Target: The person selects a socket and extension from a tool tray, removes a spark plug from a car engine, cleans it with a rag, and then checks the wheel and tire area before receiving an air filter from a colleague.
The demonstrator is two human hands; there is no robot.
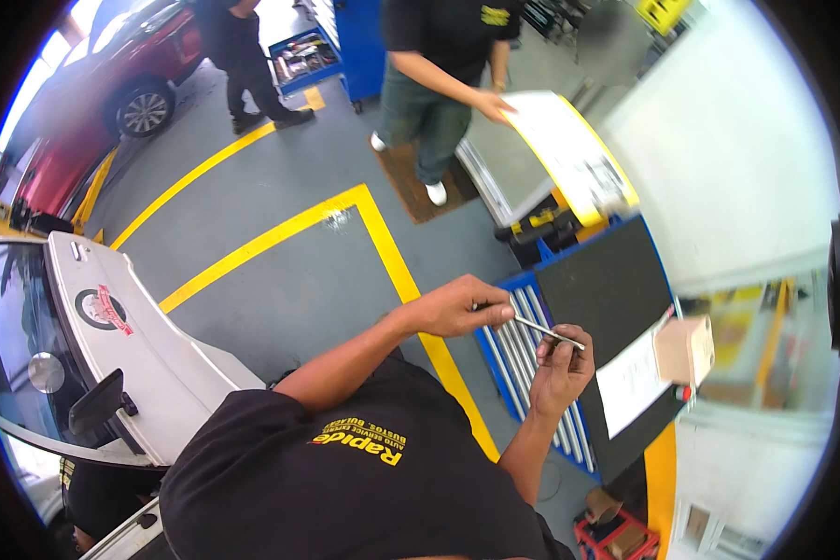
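A slim silvery metal rod (535, 326) spans the gap between my two hands, at the near edge of a blue tool cabinet. The fingers of my left hand (459, 306) are closed round its left end, where a small dark part shows. My right hand (562, 371) pinches the other end between thumb and fingers. What kind of tool the rod is, I cannot make out. Beneath and beyond the hands are the cabinet's drawer fronts (532, 373) with long silver handles, and its black top mat (607, 289).
On the mat lie a white paper sheet (631, 385) and a tan box (683, 350). A person (448, 84) touches a yellow-edged white panel (569, 149) ahead. Left stands a white vehicle door (131, 345) with a mirror (96, 409); farther off, a red car (84, 121) and another person (238, 56). A red crate (616, 537) sits lower right.
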